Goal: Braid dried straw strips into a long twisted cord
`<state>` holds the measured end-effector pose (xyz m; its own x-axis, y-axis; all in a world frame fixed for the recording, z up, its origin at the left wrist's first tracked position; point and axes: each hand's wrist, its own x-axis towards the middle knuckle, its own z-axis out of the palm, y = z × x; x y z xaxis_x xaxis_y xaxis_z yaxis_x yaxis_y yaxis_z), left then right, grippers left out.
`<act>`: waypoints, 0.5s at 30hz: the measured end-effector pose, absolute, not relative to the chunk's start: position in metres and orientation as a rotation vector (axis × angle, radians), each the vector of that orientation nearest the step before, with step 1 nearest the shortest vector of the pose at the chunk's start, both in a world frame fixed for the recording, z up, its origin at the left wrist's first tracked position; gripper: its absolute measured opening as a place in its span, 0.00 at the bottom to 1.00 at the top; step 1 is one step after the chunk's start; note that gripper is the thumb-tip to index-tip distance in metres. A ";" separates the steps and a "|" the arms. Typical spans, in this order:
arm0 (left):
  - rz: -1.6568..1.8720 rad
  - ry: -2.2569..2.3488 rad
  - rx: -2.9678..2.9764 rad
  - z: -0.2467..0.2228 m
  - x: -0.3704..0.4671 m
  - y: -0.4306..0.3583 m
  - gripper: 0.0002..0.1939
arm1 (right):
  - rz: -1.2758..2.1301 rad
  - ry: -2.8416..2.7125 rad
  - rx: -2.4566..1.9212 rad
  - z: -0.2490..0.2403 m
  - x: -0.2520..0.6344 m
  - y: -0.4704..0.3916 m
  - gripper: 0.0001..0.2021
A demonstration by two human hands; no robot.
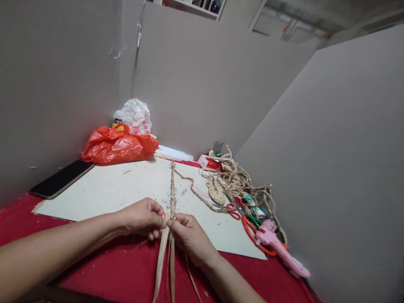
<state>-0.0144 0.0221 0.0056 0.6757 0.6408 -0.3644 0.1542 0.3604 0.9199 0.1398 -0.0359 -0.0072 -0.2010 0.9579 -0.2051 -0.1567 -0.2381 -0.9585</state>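
Note:
A braided cord [173, 185] of dry, straw-coloured fibre runs down the middle of a white board. At its lower end both hands meet and pinch it. My left hand [147, 216] is closed, thumb and forefinger on a flat pale fibre strip [161, 256] that hangs toward me. My right hand [189, 235] is closed beside it, pinching the end of the braid. More loose strips [172, 269] dangle below the fingers over the red cloth. From the braid's top, a thinner cord [192, 189] leads right toward a coiled oval piece of braid [216, 190].
The white board [94, 198] lies on red cloth [104, 269]. At right are tangled cord [236, 174], red-handled scissors [233, 211], orange-handled scissors [249, 229] and a pink glue gun [282, 248]. A phone [61, 179], an orange bag [120, 147] and a white bag [134, 113] lie left.

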 end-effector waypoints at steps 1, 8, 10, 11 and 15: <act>0.372 0.808 1.182 0.006 -0.014 0.022 0.09 | 1.583 -1.087 -1.143 -0.007 0.140 -0.036 0.16; 0.414 0.785 1.212 0.007 -0.015 0.019 0.09 | 1.560 -1.045 -1.118 -0.007 0.138 -0.037 0.15; 0.412 0.792 1.218 0.008 -0.015 0.019 0.09 | 1.567 -1.041 -1.109 -0.007 0.138 -0.037 0.15; 0.407 0.796 1.217 0.008 -0.015 0.019 0.09 | 1.571 -1.042 -1.103 -0.007 0.139 -0.037 0.15; 0.432 0.711 1.183 0.019 -0.018 0.020 0.08 | 1.514 -1.112 -1.128 -0.013 0.144 -0.035 0.14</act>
